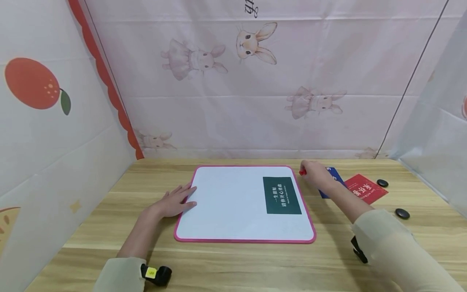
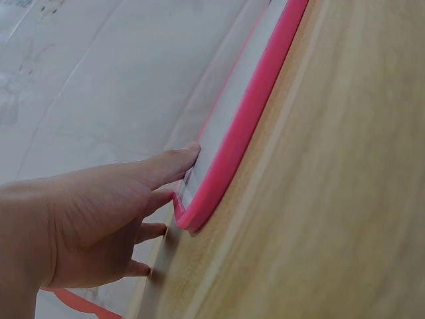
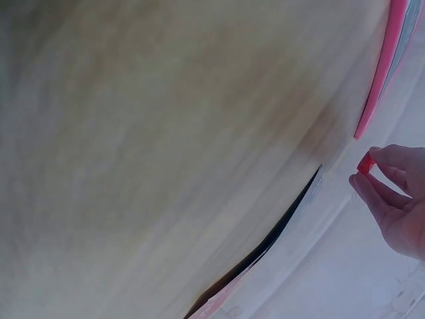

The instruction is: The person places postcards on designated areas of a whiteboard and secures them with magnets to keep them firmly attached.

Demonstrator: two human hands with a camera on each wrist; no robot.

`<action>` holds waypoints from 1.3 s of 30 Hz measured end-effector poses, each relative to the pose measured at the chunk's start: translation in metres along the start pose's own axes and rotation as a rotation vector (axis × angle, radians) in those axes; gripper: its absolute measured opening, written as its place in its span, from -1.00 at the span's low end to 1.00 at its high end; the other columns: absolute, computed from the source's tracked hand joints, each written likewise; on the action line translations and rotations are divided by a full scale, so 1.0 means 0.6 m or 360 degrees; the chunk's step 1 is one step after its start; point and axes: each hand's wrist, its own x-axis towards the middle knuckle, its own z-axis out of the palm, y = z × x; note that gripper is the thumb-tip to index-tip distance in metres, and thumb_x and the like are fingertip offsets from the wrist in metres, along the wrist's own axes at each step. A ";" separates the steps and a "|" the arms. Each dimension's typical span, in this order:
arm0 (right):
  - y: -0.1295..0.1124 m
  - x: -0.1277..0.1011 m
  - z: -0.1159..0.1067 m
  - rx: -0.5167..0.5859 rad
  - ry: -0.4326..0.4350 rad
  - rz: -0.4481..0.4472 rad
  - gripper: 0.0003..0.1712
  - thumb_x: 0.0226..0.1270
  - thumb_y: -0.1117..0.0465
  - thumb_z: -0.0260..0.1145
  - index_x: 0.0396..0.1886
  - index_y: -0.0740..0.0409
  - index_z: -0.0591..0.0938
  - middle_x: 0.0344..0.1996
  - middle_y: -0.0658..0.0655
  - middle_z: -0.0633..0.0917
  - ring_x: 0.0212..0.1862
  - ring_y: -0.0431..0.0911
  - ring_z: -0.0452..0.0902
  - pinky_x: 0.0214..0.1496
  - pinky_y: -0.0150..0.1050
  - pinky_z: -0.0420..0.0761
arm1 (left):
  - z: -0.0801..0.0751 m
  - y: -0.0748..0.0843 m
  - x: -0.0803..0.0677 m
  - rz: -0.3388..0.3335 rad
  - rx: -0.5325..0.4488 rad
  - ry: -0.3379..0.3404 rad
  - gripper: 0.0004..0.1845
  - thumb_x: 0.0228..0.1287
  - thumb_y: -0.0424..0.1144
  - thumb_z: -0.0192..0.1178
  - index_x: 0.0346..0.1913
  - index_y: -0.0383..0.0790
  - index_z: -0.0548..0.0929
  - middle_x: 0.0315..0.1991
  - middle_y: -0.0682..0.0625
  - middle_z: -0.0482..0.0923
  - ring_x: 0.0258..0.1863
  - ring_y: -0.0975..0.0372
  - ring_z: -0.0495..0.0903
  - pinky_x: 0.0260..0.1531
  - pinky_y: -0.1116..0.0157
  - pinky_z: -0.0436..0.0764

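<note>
Left hand (image 1: 171, 202) fingers flat on whiteboard (image 1: 233, 202) edge, long axis sideways, right hand (image 1: 315, 172) pinching red magnet (image 1: 302, 172)

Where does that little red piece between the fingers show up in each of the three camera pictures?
Head: the red piece sits right of centre, pinched by the right hand.
Left wrist: not in view.
Right wrist: red piece at the right edge.
Shared landmark: the pink-rimmed whiteboard.
</note>
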 end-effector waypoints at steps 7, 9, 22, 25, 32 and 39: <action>-0.009 -0.001 0.002 0.0060 -0.0040 0.0028 -0.80 0.15 0.43 0.28 -0.21 0.34 0.51 -0.40 0.22 0.55 -0.33 0.04 0.46 -0.26 -0.15 0.54 | 0.000 -0.001 -0.001 -0.0013 0.0000 -0.0004 -0.27 0.27 0.09 0.04 0.40 -0.21 0.14 0.41 -0.23 -0.08 0.35 -0.16 -0.21 0.17 -0.24 -0.28; -0.013 -0.001 0.002 0.0079 -0.0042 0.0027 -0.80 0.15 0.42 0.28 -0.21 0.34 0.51 -0.41 0.21 0.54 -0.33 0.04 0.46 -0.27 -0.15 0.53 | 0.000 -0.001 -0.001 -0.0011 -0.0001 -0.0004 -0.27 0.27 0.09 0.04 0.40 -0.21 0.14 0.41 -0.23 -0.08 0.35 -0.16 -0.21 0.17 -0.23 -0.28; -0.026 0.005 0.011 0.0078 -0.0029 -0.0011 -0.81 0.15 0.39 0.30 -0.24 0.32 0.53 -0.42 0.19 0.55 -0.35 0.03 0.46 -0.29 -0.17 0.53 | 0.002 -0.002 -0.001 -0.0006 -0.0003 0.0005 -0.28 0.28 0.07 0.05 0.40 -0.20 0.14 0.41 -0.22 -0.09 0.35 -0.16 -0.21 0.17 -0.24 -0.29; -0.027 0.006 0.013 0.0088 -0.0040 -0.0011 -0.80 0.15 0.40 0.30 -0.22 0.33 0.52 -0.41 0.20 0.55 -0.34 0.04 0.47 -0.28 -0.17 0.54 | 0.002 -0.003 0.000 -0.0001 -0.0003 0.0006 -0.28 0.28 0.06 0.05 0.40 -0.21 0.14 0.41 -0.22 -0.09 0.35 -0.16 -0.21 0.17 -0.23 -0.29; -0.031 0.009 0.013 0.0077 -0.0061 -0.0027 -0.81 0.17 0.42 0.26 -0.20 0.35 0.53 -0.39 0.22 0.57 -0.34 0.04 0.46 -0.27 -0.16 0.55 | 0.002 -0.005 0.002 0.0001 -0.0005 0.0006 -0.28 0.28 0.05 0.05 0.40 -0.21 0.14 0.42 -0.20 -0.10 0.36 -0.15 -0.21 0.17 -0.24 -0.28; -0.035 0.008 0.013 0.0083 -0.0067 -0.0019 -0.77 0.16 0.42 0.28 -0.17 0.35 0.53 -0.35 0.23 0.57 -0.31 0.05 0.47 -0.23 -0.15 0.56 | 0.002 -0.005 0.003 -0.0005 -0.0004 0.0003 -0.28 0.28 0.06 0.05 0.40 -0.21 0.14 0.42 -0.20 -0.10 0.35 -0.16 -0.21 0.17 -0.24 -0.28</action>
